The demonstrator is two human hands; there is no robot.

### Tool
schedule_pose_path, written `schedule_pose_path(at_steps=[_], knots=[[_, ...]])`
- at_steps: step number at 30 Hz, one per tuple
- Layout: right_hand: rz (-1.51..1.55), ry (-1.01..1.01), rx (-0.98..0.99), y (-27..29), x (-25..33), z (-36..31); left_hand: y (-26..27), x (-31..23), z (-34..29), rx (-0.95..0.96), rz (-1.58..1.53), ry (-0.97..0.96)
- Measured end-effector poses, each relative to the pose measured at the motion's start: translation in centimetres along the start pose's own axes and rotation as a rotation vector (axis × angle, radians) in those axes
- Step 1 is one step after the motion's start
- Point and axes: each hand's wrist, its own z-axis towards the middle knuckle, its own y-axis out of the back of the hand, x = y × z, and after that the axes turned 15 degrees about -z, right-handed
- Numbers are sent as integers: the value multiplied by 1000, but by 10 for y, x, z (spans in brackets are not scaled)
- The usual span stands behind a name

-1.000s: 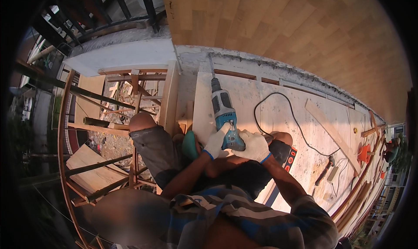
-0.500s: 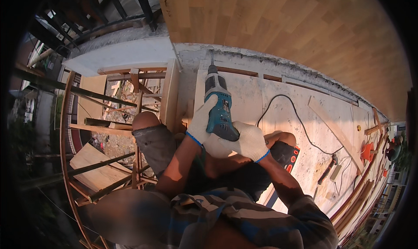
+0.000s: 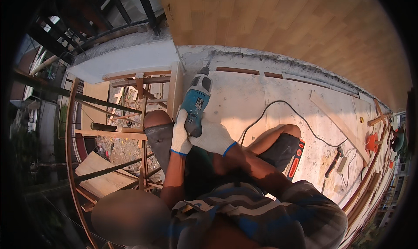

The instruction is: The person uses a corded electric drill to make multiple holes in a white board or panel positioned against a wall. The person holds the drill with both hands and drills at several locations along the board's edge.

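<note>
Blue drill point(image 3: 197, 102) sits around 11 o'clock of centre, bit end toward 1. Grip's clamped on it from both sides: left hand point(image 3: 179, 138) flat along its 9 o'clock side, left forearm point(image 3: 175, 175) aiming at 12; right hand point(image 3: 213, 138) hugging the rear, right forearm point(image 3: 257, 173) angled toward 10.

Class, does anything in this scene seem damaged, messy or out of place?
The concrete edge beyond the drill looks damaged: ragged and broken along the wooden surface, unlike the straight white ledge at left. The pale boards show dark stains.
</note>
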Motion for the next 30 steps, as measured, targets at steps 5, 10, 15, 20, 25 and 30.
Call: schedule_pose_path(at_steps=[5, 10, 15, 20, 25, 30], knots=[[37, 156, -53, 8, 34, 7, 14, -17, 6, -77, 173, -118], [218, 61, -58, -25, 45, 30, 8, -42, 16, -136, -47, -27], [132, 112, -81, -43, 49, 52, 15, -47, 16, -98, -118, -104], [219, 119, -111, -58, 28, 25, 36, -19, 12, -134, 126, -94], [163, 114, -109, -31, 13, -3, 21, 25, -5, -151, -28, -200], [17, 35, -109, -35, 12, -12, 22, 29, -10, -117, -61, -205]])
